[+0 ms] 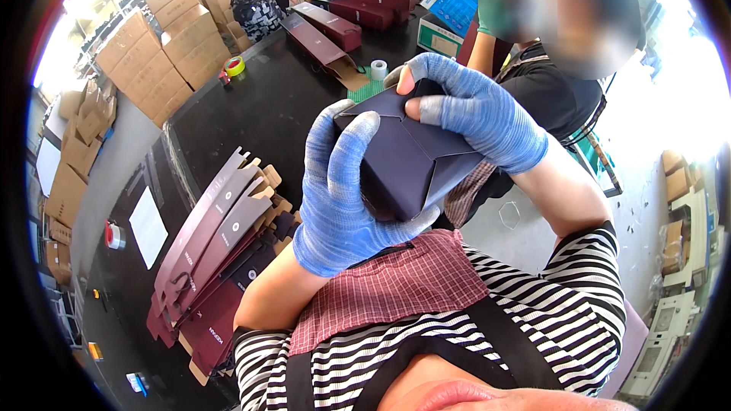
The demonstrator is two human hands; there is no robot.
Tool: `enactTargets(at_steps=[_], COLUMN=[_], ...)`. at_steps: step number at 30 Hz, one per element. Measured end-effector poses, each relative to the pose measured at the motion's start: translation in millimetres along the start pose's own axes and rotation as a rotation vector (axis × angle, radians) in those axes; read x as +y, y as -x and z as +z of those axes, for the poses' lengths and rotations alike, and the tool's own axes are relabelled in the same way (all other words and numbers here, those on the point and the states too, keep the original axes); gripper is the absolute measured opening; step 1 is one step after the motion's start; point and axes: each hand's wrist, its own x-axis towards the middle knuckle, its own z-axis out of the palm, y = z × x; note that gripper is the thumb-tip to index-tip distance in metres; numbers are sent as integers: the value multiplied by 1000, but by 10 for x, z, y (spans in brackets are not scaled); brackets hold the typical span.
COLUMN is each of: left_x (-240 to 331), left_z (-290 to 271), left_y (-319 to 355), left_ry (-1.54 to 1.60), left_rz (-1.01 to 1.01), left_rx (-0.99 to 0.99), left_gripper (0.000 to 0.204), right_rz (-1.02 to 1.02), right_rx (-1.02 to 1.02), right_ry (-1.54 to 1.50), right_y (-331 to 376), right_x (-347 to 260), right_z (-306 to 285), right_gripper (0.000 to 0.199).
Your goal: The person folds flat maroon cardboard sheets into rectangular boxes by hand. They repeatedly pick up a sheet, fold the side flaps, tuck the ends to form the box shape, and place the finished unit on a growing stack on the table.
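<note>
Between my two gloved hands, a dark navy cardboard box (396,148) is held up with its end of interlocking folded flaps toward me. My left hand (339,190), in a blue knit glove, wraps the near left side, its fingers over the edge of the end. My right hand (476,110), in the same kind of glove with some fingertips bare, grips the far right side and presses by the flaps. Flat, unfolded maroon cartons (205,266) lie in a fanned stack beside my left forearm. The box's far side is hidden.
On the black table (251,118) lie a white sheet (148,226), a yellow tape roll (234,67) and a white roll (378,68). Made-up maroon boxes (327,27) stand at the far side. A co-worker (560,84) sits close on the right. Brown cartons (179,30) are stacked beyond the table.
</note>
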Motion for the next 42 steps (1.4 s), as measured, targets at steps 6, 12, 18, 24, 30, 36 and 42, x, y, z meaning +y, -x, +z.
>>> enactTargets(at_steps=[6, 12, 18, 24, 30, 36, 42], left_x=[-89, -978, -1393, -1899, -2262, -2997, -3182], left_z=[56, 580, 557, 425, 491, 301, 355], left_y=[155, 1392, 1778, 1916, 1701, 807, 681], left_ry=[91, 332, 759, 625, 621, 486, 345], left_rz=[-145, -525, -831, -1008, -1157, -1428, -1169], left_rx=[-63, -110, 104, 319, 316, 334, 233], left_gripper=[130, 135, 78, 59, 70, 92, 75], right_rz=[-37, -211, -151, 320, 464, 252, 84], right_rx=[53, 213, -176, -267, -222, -35, 423], right_ry=[-426, -686, -376, -56, -242, -246, 502], right_y=[-79, -48, -113, -52, -172, -1207, -2217], right_x=[136, 1126, 2613, 3299, 3535, 3352, 3320], right_z=[76, 451, 834, 849, 957, 743, 324], right_gripper=[41, 77, 95, 99, 82, 66, 67])
